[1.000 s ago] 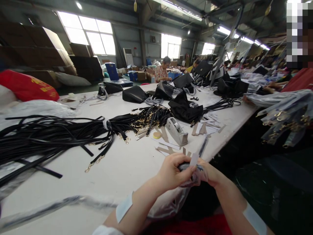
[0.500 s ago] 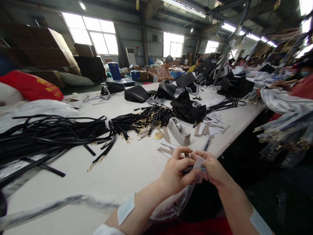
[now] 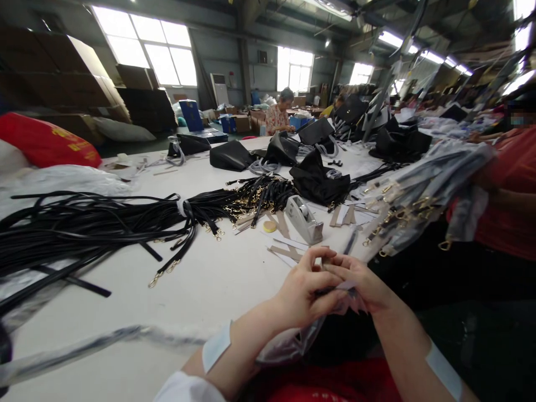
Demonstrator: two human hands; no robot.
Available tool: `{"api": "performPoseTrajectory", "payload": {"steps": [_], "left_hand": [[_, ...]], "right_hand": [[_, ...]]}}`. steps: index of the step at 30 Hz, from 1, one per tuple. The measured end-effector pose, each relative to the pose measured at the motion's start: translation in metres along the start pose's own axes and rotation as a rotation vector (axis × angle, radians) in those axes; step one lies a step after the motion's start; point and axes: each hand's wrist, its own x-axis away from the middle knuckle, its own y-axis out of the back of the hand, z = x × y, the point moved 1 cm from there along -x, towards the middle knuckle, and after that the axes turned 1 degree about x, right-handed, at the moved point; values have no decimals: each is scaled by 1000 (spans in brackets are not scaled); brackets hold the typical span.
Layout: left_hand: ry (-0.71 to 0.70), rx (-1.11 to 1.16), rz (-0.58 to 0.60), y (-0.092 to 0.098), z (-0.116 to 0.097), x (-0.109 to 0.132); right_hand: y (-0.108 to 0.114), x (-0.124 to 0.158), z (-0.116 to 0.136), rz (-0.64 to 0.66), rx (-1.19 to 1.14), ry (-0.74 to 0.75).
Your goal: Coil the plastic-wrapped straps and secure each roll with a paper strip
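Note:
My left hand (image 3: 299,290) and my right hand (image 3: 362,282) are closed together at the table's near edge, on a dark strap in clear plastic. Most of the strap between my fingers is hidden, and a pale strip shows beside my right palm. Loose clear plastic (image 3: 288,345) hangs below my hands. A long plastic-wrapped strap (image 3: 113,336) runs across the table and disappears behind my left forearm. Just beyond my hands stand a grey tape dispenser (image 3: 304,220), a small yellow tape roll (image 3: 269,226) and scattered card strips (image 3: 285,252).
Black straps (image 3: 104,220) with gold clasps lie bundled across the left of the white table (image 3: 201,296). Black bags (image 3: 318,181) sit behind them. At right, a person in red (image 3: 511,195) holds a bundle of plastic-wrapped straps (image 3: 422,192) over the table edge.
My right fingers have folded over the pale strip, covering more of it. At right, the person's bundle of wrapped straps has swung left, over the table edge. My view has shifted slightly.

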Motion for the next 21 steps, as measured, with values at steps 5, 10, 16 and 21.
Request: {"api": "performPoseTrajectory", "payload": {"steps": [5,10,16,21], "left_hand": [[131,-43,-72,5,-4,-1],[312,10,-132,9,-4,-2],[440,126,-152,10,-8,-1],[370,146,-112,9,-11,2]], "right_hand": [[-5,3,0,-138,235,304],[-5,10,6,-222,693,517],[-7,20,12,-151,683,440],[-2,21,9,-124,743,413]]}}
